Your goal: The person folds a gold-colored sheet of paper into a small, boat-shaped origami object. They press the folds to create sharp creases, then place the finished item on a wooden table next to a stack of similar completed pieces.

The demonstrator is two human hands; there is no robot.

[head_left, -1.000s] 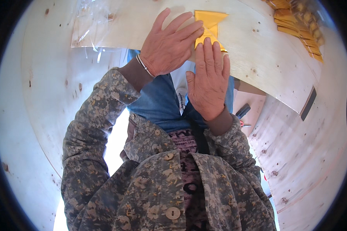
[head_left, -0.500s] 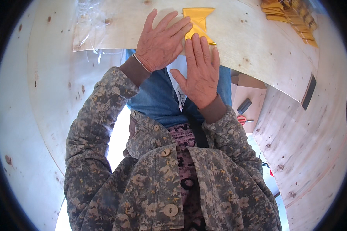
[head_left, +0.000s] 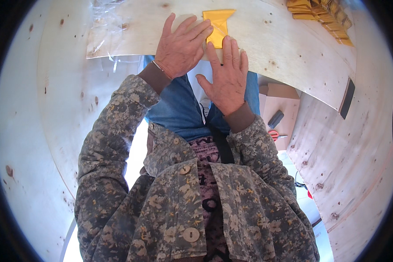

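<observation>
A folded yellow sheet, smooth and slightly shiny, lies on the plywood table near its front edge. One pointed corner sticks out at its far right; the near right side runs straight. My left hand rests flat with spread fingers, the fingertips pressing on the sheet's left part. At the near right corner, the fingertips of my right hand touch the sheet or lie right beside it, fingers stretched out and thumb apart. Neither hand grasps anything. Whether the sheet is paper, film or cloth cannot be told.
Clear plastic wrapping lies at the table's far left. A stack of folded yellow pieces sits at the far right. A black strip marks the right table edge. Below, a cardboard box bears red-handled scissors and a dark block.
The sheet's near right point, which stuck out before, is now folded in. My right hand's index finger has spread away from the others. The view has shifted slightly.
</observation>
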